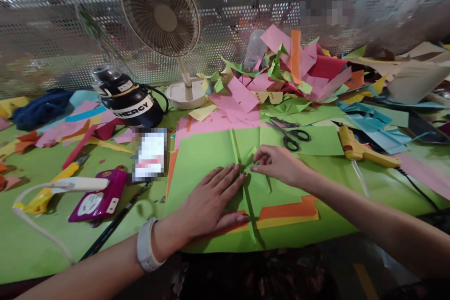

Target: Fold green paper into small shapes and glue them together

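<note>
My left hand [214, 197] lies flat on a sheet of green paper [200, 150], fingers stretched out and pressing it down. My right hand [277, 164] is closed in a pinch just right of those fingertips. A small raised green flap [250, 155] stands beside its fingers; whether they grip it I cannot tell. A narrow green strip or fold [250, 211] runs down the sheet, passing by my left fingertips. Under the green sheet, orange paper [288, 209] and yellow paper [295, 221] stick out at the near edge.
Black-handled scissors [291, 138] and a yellow glue gun [365, 150] lie to the right. A fan [165, 16] and a black bottle [131, 103] stand behind. Paper scraps [242, 93] heap up at the back. Leftward are a phone [149, 154], a purple power bank [100, 197] and a yellow cutter [66, 173].
</note>
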`<act>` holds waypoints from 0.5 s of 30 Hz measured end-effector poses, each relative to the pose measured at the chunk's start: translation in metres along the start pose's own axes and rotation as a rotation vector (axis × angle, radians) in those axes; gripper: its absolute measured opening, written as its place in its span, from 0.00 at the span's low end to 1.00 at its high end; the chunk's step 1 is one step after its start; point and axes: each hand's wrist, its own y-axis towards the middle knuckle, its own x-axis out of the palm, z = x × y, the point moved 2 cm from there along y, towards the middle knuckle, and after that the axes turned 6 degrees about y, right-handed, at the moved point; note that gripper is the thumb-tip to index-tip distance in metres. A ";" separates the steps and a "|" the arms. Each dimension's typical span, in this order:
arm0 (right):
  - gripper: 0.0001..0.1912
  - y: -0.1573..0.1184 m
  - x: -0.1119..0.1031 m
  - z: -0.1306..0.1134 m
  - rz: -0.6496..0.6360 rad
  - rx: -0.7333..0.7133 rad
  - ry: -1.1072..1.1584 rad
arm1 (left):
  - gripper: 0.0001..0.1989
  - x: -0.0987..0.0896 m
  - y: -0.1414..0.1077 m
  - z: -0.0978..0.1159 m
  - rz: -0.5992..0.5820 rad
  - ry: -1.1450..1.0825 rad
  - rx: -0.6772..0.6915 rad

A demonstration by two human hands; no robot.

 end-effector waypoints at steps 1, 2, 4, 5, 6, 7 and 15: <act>0.10 0.000 0.001 -0.001 -0.001 0.000 -0.034 | 0.39 0.000 0.000 0.000 -0.006 -0.002 0.000; 0.11 0.000 0.002 -0.002 0.005 -0.001 -0.079 | 0.40 0.001 0.001 0.000 -0.013 -0.004 0.001; 0.12 -0.001 0.003 -0.006 0.029 0.002 -0.175 | 0.40 0.001 0.002 -0.001 -0.023 -0.011 0.001; 0.13 -0.001 0.005 -0.008 0.042 0.007 -0.216 | 0.40 0.001 0.002 -0.001 -0.026 -0.014 -0.001; 0.13 0.000 0.006 -0.010 0.054 0.013 -0.250 | 0.41 0.001 0.002 -0.001 -0.029 -0.016 -0.001; 0.13 0.000 0.007 -0.012 0.063 0.021 -0.279 | 0.41 0.001 0.002 -0.001 -0.032 -0.018 -0.002; 0.18 0.008 0.009 -0.014 0.037 0.039 -0.412 | 0.45 0.000 -0.003 -0.003 -0.089 -0.031 0.034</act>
